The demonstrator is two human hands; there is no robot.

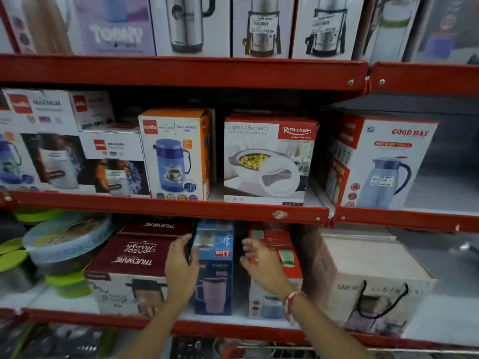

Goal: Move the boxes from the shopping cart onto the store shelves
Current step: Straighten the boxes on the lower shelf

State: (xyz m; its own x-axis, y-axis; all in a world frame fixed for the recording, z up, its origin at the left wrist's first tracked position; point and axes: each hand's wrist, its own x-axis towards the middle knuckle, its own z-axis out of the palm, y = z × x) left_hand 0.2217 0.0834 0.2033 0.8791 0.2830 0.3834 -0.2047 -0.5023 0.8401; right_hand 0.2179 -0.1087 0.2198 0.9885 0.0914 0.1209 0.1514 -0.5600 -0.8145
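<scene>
A tall blue box printed with a pink mug stands upright on the lower red shelf, between a maroon Trueware box and a red-and-white box. My left hand presses against the blue box's left side near its top. My right hand hovers just right of it with fingers spread, in front of the red-and-white box and a small gap away from the blue one. The shopping cart's rim shows at the bottom edge.
The middle shelf holds Cello, Rishabh and Good Day boxes. Green-lidded containers sit at the lower left. A white bag-like box stands at the lower right, with bare shelf beyond it.
</scene>
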